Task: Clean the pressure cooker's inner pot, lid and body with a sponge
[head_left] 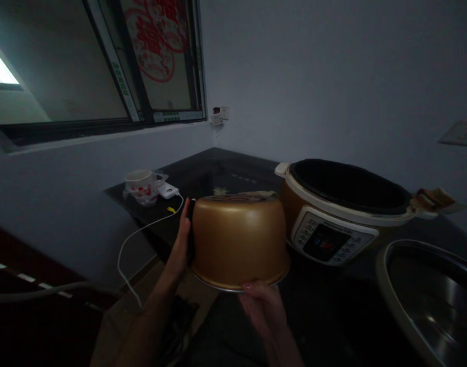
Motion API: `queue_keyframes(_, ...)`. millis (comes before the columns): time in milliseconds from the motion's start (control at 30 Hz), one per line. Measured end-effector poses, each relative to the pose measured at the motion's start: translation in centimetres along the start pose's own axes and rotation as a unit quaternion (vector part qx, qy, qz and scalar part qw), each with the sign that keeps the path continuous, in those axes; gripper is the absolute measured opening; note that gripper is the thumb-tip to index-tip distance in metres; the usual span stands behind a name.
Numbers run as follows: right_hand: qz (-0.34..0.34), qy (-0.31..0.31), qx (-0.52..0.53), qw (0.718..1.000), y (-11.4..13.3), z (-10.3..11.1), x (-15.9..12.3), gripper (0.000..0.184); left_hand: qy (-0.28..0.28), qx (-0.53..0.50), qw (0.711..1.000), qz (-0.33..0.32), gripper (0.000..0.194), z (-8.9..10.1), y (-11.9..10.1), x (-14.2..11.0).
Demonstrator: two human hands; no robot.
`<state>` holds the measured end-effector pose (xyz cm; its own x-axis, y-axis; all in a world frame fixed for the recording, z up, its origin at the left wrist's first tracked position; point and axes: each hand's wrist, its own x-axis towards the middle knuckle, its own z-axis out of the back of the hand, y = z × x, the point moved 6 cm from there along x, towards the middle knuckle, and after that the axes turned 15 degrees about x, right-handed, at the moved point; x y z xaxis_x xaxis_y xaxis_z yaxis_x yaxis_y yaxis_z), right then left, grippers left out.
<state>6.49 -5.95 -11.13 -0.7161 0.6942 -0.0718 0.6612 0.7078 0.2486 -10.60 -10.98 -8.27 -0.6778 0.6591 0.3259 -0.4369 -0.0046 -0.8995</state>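
Note:
I hold a golden inner pot upside down in front of me, its bottom facing up. My left hand presses flat against the pot's left side, fingers stretched upward. My right hand grips the pot's rim at the lower edge, fingers curled over it. Just right of the pot stands the open cooker body, gold and white with a button panel on its front; its dark cavity shows no pot inside.
A dark countertop runs into the corner. On it stand a white cup in a clear wrapper and a white charger with a trailing cable. A steel lid or basin lies at right. A window is above left.

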Motion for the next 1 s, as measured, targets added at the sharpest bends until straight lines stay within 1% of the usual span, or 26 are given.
queue_keyframes(100,-0.006,-0.003,-0.011,1.0,0.3,-0.7,0.3,0.066,-0.05,-0.009,0.999,0.006,0.056,0.2,0.9,-0.8)
queue_keyframes(200,-0.01,-0.025,-0.022,0.999,0.7,-1.5,0.6,0.065,-0.088,0.03,0.995,-0.029,0.057,0.5,0.2,-1.8)
queue_keyframes(267,-0.018,-0.035,-0.032,0.999,0.9,-2.1,0.9,0.065,-0.104,0.085,0.988,-0.08,0.06,0.7,-1.1,-2.3)
queue_keyframes(333,-0.025,-0.032,-0.037,0.998,1.1,-2.6,1.2,0.064,-0.097,0.154,0.969,-0.167,0.061,0.7,-3.2,-2.7)
queue_keyframes(367,-0.03,-0.025,-0.037,0.999,1.2,-2.8,1.3,0.064,-0.083,0.197,0.951,-0.222,0.061,0.5,-4.4,-2.8)
queue_keyframes(400,-0.037,-0.017,-0.035,0.999,1.2,-3.0,1.4,0.063,-0.064,0.246,0.926,-0.279,0.059,0.3,-5.6,-2.9)
queue_keyframes(433,-0.044,-0.006,-0.032,0.999,1.3,-3.2,1.4,0.063,-0.044,0.295,0.893,-0.336,0.058,0.0,-6.6,-3.1)
queue_keyframes(500,-0.057,0.018,-0.025,0.998,1.4,-3.4,1.5,0.062,-0.006,0.381,0.817,-0.434,0.057,-0.6,-8.3,-3.2)
queue_keyframes(600,-0.067,0.045,-0.016,0.997,1.6,-3.7,1.7,0.063,0.047,0.448,0.711,-0.54,0.058,-1.4,-10.0,-3.2)
queue_keyframes(633,-0.067,0.051,-0.012,0.996,1.7,-3.7,1.7,0.063,0.067,0.459,0.681,-0.567,0.057,-1.6,-10.5,-3.2)
queue_keyframes(700,-0.061,0.061,-0.006,0.996,1.8,-3.6,1.9,0.066,0.109,0.47,0.632,-0.606,0.054,-2.2,-11.4,-3.4)
queue_keyframes(767,-0.058,0.073,-0.005,0.996,1.7,-3.3,2.1,0.071,0.146,0.474,0.595,-0.632,0.051,-2.6,-12.1,-3.5)
queue_keyframes(833,-0.066,0.088,-0.004,0.994,1.5,-3.0,2.4,0.074,0.173,0.476,0.57,-0.647,0.051,-2.9,-12.6,-3.6)
queue_keyframes(900,-0.078,0.104,0.002,0.992,1.3,-2.6,2.7,0.075,0.187,0.474,0.555,-0.658,0.052,-3.1,-12.9,-3.6)
queue_keyframes(1000,-0.096,0.124,0.006,0.988,1.2,-2.1,3.0,0.074,0.192,0.464,0.541,-0.675,0.051,-3.4,-13.3,-3.7)
